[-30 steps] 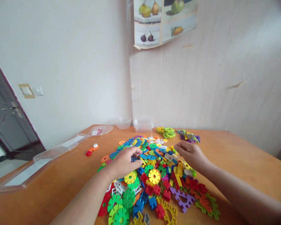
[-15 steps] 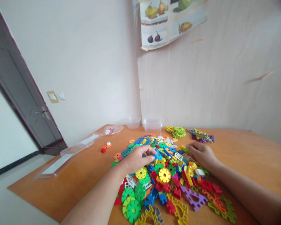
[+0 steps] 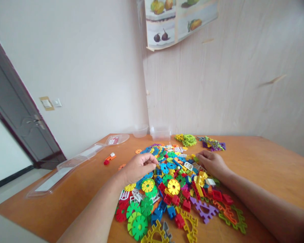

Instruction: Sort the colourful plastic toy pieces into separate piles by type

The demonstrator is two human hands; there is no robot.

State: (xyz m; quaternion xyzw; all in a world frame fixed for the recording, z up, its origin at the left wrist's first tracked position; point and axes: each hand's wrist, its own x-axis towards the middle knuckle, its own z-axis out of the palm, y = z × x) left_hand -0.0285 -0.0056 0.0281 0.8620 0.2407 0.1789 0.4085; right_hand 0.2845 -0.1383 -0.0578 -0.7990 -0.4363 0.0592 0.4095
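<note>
A heap of colourful plastic snap-together pieces (image 3: 172, 185) covers the middle of the orange wooden table (image 3: 263, 168): toothed discs, small bricks, white fence bits. My left hand (image 3: 138, 167) rests on the heap's left side, fingers curled and pinched together over blue pieces; what they hold is hidden. Resting on the heap's right side, my right hand (image 3: 210, 162) has its fingers bent down among the pieces near a white lattice piece (image 3: 188, 166). Whether it grips anything does not show.
Two sorted clusters lie at the back: a yellow-green one (image 3: 186, 139) and a purple mixed one (image 3: 212, 144). Two clear tubs (image 3: 160, 132) stand by the wall. A clear lid (image 3: 66, 167) lies along the left edge. An orange-red piece (image 3: 109, 158) sits apart.
My left hand has drawn back a little to the left and its fingers have closed into a pinch. The camera view has swung slightly. The right hand stays on the heap.
</note>
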